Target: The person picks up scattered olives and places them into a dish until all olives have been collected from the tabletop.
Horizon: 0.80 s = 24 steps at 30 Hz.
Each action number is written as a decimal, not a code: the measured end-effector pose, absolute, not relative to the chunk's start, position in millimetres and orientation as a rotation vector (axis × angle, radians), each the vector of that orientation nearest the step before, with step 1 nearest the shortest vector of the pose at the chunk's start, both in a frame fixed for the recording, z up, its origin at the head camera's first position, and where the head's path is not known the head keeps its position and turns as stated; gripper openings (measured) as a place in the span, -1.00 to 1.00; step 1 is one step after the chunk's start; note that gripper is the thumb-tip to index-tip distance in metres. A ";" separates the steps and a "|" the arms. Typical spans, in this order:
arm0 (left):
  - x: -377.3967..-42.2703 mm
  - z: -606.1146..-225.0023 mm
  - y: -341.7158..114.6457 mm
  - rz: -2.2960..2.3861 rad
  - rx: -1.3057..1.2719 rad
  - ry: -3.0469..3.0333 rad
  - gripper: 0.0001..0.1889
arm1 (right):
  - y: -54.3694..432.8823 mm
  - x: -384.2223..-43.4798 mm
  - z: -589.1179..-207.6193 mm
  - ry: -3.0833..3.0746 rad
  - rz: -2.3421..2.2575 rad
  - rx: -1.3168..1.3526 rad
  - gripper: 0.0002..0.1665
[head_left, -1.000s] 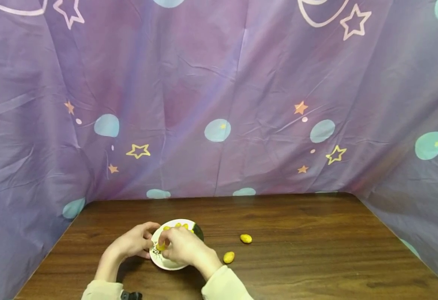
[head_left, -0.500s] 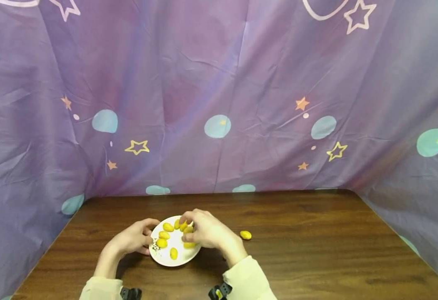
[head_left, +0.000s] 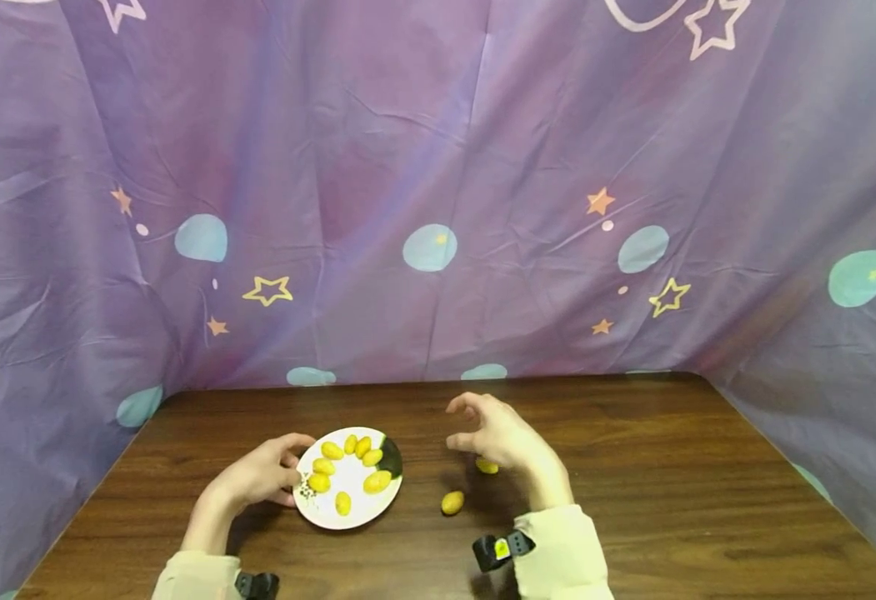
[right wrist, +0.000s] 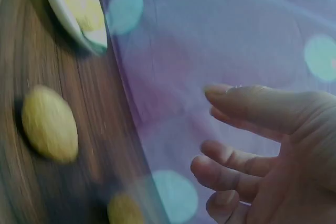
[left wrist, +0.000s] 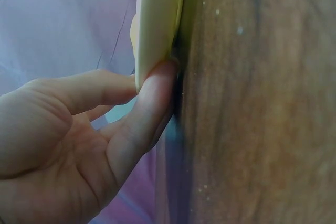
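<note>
A white plate [head_left: 351, 506] with a dark green patch on its right rim and dark specks at its left stands on the brown table, left of centre. Several small yellow oval fruits [head_left: 377, 482], like kumquats, lie on it. My left hand [head_left: 253, 477] pinches the plate's left rim; in the left wrist view, one finger reaches under the rim. Right of the plate, my right hand [head_left: 501, 437] hovers with fingers apart and loosely bent, nothing between them. Below it, one loose yellow fruit [head_left: 487, 466] is partly hidden by the hand. Another yellow fruit [head_left: 453, 502] lies nearer the front.
The brown wooden table [head_left: 655, 500] stretches on to the right of both hands. A purple cloth [head_left: 377, 192] with stars and blue-green blobs hangs behind the table and along its sides. Both wrists wear black straps.
My right hand has moved from over the plate to the right, with its fingers more spread, so the fruits on the plate show fully. My left hand stays at the plate's rim.
</note>
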<state>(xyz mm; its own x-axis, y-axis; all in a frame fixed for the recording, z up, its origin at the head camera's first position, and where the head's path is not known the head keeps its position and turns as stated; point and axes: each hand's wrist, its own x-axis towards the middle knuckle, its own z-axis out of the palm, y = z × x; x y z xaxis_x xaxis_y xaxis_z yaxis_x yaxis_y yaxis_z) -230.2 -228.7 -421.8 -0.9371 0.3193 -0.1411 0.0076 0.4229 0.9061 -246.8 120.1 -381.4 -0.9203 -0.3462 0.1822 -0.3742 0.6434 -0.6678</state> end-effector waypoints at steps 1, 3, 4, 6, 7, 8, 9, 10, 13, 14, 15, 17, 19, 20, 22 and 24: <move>-229.9 -421.6 -229.0 1.516 0.283 2.393 -0.38 | 125.3 -247.6 -383.3 -2.810 1.184 0.600 -0.60; -229.9 -421.8 -229.7 1.513 0.288 2.395 -0.37 | 135.6 -248.3 -387.3 -2.813 1.261 0.580 -0.61; -230.1 -422.1 -229.9 1.512 0.289 2.395 -0.37 | 140.6 -248.7 -389.4 -2.814 1.296 0.579 -0.61; -230.4 -422.4 -229.7 1.517 0.284 2.390 -0.37 | 150.0 -248.4 -392.9 -2.824 1.390 0.564 -0.61; -230.5 -422.4 -229.3 1.519 0.278 2.388 -0.37 | 154.2 -247.9 -394.1 -2.832 1.445 0.549 -0.60; -230.8 -422.4 -229.0 1.521 0.271 2.388 -0.37 | 157.9 -247.2 -395.5 -2.846 1.489 0.528 -0.60; -231.0 -422.4 -228.6 1.523 0.263 2.386 -0.36 | 161.1 -246.5 -396.8 -2.860 1.530 0.501 -0.59; -231.2 -422.5 -228.3 1.527 0.258 2.383 -0.36 | 163.8 -245.9 -397.9 -2.877 1.566 0.466 -0.60; -231.1 -421.6 -227.5 1.538 0.245 2.382 -0.36 | 169.4 -244.2 -402.4 -2.915 1.673 0.375 -0.60; -230.9 -421.2 -227.2 1.543 0.242 2.380 -0.36 | 170.6 -244.3 -404.7 -2.923 1.695 0.365 -0.60; -230.6 -420.9 -227.1 1.547 0.242 2.379 -0.36 | 171.5 -244.5 -407.0 -2.925 1.723 0.358 -0.61; -230.0 -420.1 -226.8 1.547 0.240 2.384 -0.37 | 172.3 -245.6 -412.5 -2.925 1.775 0.359 -0.60; -229.4 -419.7 -226.6 1.545 0.239 2.387 -0.37 | 172.2 -247.3 -418.3 -2.927 1.792 0.385 -0.60; -229.4 -419.5 -226.4 1.542 0.237 2.390 -0.37 | 172.0 -248.1 -420.7 -2.929 1.795 0.399 -0.60; -229.3 -419.2 -226.2 1.534 0.232 2.397 -0.37 | 171.2 -249.3 -424.6 -2.935 1.784 0.422 -0.61; -229.5 -419.4 -226.3 1.526 0.228 2.403 -0.37 | 170.4 -249.7 -426.6 -2.945 1.747 0.443 -0.62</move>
<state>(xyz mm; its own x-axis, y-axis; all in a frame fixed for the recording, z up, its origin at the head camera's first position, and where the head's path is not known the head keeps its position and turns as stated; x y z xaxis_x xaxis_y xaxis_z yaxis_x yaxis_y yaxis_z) -229.5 -226.3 -419.4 -0.9469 0.2824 -0.1539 -0.0191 0.4283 0.9034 -249.7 170.4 -426.6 -0.9200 -0.3683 -0.1342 -0.0587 0.4679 -0.8818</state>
